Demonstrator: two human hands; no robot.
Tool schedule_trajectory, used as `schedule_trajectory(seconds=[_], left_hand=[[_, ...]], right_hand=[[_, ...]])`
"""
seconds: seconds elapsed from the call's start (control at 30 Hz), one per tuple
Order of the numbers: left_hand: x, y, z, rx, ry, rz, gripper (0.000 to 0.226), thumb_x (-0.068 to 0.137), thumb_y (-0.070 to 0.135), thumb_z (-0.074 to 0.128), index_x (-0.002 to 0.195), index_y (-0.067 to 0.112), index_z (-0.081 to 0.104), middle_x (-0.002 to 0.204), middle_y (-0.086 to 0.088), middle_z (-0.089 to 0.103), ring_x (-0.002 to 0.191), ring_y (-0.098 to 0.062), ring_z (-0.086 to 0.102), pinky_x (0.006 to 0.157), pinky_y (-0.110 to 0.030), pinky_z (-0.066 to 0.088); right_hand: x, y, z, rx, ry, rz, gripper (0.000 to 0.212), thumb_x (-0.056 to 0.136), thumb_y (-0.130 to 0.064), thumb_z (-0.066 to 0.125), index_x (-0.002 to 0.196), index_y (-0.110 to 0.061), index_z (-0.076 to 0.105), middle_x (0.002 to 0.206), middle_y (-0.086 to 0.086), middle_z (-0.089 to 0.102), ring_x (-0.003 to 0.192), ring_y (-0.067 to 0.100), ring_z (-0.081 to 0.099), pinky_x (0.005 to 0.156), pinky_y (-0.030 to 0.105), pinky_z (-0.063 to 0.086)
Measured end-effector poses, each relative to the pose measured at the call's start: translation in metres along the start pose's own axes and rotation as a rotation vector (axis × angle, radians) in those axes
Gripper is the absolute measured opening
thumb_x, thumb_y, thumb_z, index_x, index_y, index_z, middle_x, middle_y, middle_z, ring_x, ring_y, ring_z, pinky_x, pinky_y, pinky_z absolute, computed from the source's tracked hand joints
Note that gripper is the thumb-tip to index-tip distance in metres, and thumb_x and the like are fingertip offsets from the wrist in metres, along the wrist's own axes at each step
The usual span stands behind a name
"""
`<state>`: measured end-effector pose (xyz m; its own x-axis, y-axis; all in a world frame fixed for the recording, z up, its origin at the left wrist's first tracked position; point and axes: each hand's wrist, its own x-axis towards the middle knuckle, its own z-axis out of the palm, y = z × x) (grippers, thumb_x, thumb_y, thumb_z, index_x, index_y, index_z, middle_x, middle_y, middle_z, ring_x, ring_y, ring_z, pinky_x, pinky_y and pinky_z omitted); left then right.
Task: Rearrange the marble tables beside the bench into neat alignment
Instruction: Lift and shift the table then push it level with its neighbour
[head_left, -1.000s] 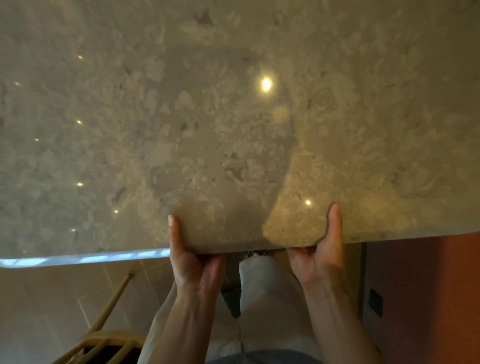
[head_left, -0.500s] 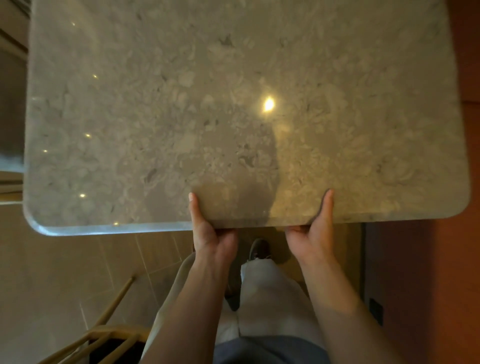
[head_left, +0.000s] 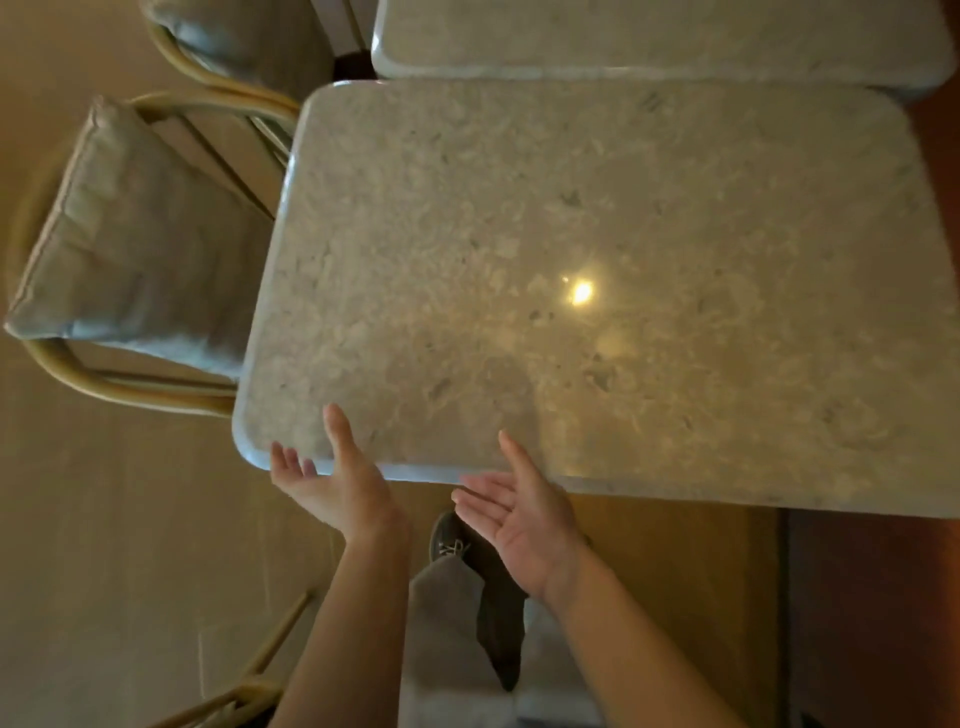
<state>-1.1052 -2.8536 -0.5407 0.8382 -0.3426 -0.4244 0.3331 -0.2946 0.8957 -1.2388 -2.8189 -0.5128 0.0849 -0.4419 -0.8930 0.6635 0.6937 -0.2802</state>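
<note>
1. The near table (head_left: 597, 291) fills most of the view. Its top is pale stone with grey specks and rounded corners. A bright lamp glint shines near its middle.
2. The far table (head_left: 660, 41) sits at the top of the view. Its long edge runs right next to the far edge of the near table. I cannot tell if the two edges touch. The far table sits a bit more to the right than the near one.
3. The left hand (head_left: 332, 483) is at the near edge of the near table, by its near left corner. The palm faces up and the fingers are spread wide. The thumb reaches up over the stone top. The hand holds nothing.
4. The right hand (head_left: 519, 509) is just beside the left hand, further right along the same edge. Its palm faces up too, with the fingers loose and apart. Its thumb pokes up over the edge. It holds nothing.
5. Both hands are just below the table edge. I cannot tell if they touch it.
6. A chair (head_left: 140, 249) with a soft grey cushion and a curved wooden frame stands on the left, tucked against the near table's left side.
7. Another chair (head_left: 244, 47) like it stands further back, near the far table.
8. A grey shoe (head_left: 447, 535) shows on the floor between the two arms.
</note>
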Motion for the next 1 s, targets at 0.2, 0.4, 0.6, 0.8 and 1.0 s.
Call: schedule_trajectory(seconds=[0.2, 0.4, 0.6, 0.8, 1.0], left_hand=[[0.04, 0.014, 0.032, 0.402, -0.518, 0.298, 0.067, 0.095, 0.049, 0.074, 0.154, 0.037, 0.045, 0.163, 0.007, 0.042, 0.15, -0.016, 0.039, 0.123, -0.047, 0.037], [0.08, 0.018, 0.081, 0.995, -0.817, 0.81, 0.073, 0.095, 0.063, 0.064, 0.158, 0.038, 0.04, 0.173, -0.003, 0.026, 0.16, -0.029, 0.023, 0.129, -0.059, 0.016], [0.086, 0.048, 0.094, 0.572, -0.936, 0.751, 0.06, 0.094, 0.055, 0.072, 0.148, 0.045, 0.048, 0.166, 0.009, 0.036, 0.146, 0.005, 0.032, 0.116, -0.022, 0.03], [0.076, 0.101, 0.113, 0.361, -1.03, 0.655, 0.057, 0.096, 0.045, 0.073, 0.147, 0.029, 0.055, 0.161, 0.006, 0.047, 0.152, -0.006, 0.039, 0.124, -0.047, 0.036], [0.079, 0.16, 0.125, 0.249, -1.003, 0.64, 0.048, 0.093, 0.05, 0.069, 0.138, 0.044, 0.055, 0.159, 0.007, 0.049, 0.147, -0.012, 0.047, 0.116, -0.045, 0.048]], right_hand=[[0.028, -0.039, 0.034, -0.566, 0.119, -0.791, 0.061, 0.092, -0.055, 0.069, 0.143, -0.024, 0.056, 0.15, 0.0, 0.059, 0.138, 0.011, 0.055, 0.106, 0.02, 0.048], [0.104, -0.073, 0.043, -1.091, 0.282, -1.147, 0.075, 0.095, -0.052, 0.07, 0.16, -0.032, 0.038, 0.172, 0.003, 0.027, 0.16, 0.02, 0.024, 0.126, 0.043, 0.033], [0.103, -0.087, 0.061, -0.926, 0.349, -1.287, 0.075, 0.092, -0.055, 0.07, 0.157, -0.03, 0.042, 0.167, 0.003, 0.039, 0.155, 0.014, 0.033, 0.113, 0.002, 0.022], [0.068, -0.105, 0.094, -0.709, 0.358, -1.384, 0.084, 0.088, -0.065, 0.071, 0.156, -0.03, 0.037, 0.157, -0.011, 0.043, 0.146, -0.005, 0.038, 0.116, 0.008, 0.031], [0.058, -0.139, 0.125, -0.583, 0.275, -1.416, 0.091, 0.085, -0.065, 0.073, 0.154, -0.018, 0.038, 0.157, 0.001, 0.047, 0.145, 0.018, 0.048, 0.117, 0.02, 0.039]])
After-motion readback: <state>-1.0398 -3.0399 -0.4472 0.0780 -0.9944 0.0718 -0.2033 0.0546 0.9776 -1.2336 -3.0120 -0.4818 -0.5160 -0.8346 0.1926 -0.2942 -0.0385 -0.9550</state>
